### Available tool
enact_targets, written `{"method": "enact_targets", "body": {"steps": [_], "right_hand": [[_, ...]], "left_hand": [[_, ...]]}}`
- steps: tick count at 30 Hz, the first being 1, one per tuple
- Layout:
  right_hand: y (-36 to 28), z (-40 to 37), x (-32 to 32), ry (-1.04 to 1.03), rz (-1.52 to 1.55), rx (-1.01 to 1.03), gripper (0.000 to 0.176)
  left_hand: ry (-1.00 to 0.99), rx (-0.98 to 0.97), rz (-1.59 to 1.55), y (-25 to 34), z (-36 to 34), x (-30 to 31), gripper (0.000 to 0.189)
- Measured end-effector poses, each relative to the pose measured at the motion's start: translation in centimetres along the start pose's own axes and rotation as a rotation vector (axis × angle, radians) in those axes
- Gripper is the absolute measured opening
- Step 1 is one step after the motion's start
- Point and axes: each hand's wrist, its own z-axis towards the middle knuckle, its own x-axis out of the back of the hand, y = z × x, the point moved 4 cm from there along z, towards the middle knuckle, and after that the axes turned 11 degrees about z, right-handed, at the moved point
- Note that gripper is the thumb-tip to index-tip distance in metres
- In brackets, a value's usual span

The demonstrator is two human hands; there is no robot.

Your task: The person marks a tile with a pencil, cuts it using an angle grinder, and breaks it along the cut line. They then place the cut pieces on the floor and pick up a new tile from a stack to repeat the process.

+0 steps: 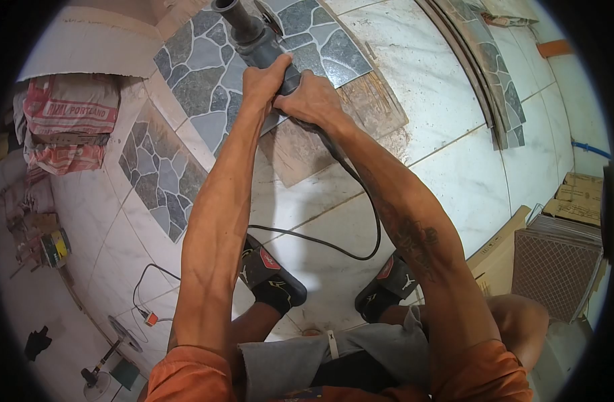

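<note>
Both of my hands are wrapped around the dark body of an angle grinder (261, 52) at the top of the view. My left hand (263, 84) grips it on the left side, and my right hand (312, 100) closes round its rear end. A thin disc (269, 19) shows edge-on at the tool's far end, beside a round black stub. Beneath the grinder lies a grey stone-patterned tile (210, 63), resting partly over a dusty brown board (367, 107). The grinder's black cord (368, 201) runs under my right forearm and loops across the floor.
Another patterned tile piece (161, 171) lies to the left, near cement bags (69, 114). Tiles stand stacked on the right (484, 74), with boxed tiles (558, 268) lower down. An orange plug connector (150, 319) sits on the floor. My sandalled feet (273, 275) are below.
</note>
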Motion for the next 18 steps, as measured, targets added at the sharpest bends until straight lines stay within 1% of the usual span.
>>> {"method": "enact_targets", "body": {"steps": [18], "right_hand": [[0.81,-0.58,-0.14,-0.007,0.013,-0.024,0.077]], "left_hand": [[0.005,-0.017,0.031,-0.41,-0.59,-0.23,0.047]]}}
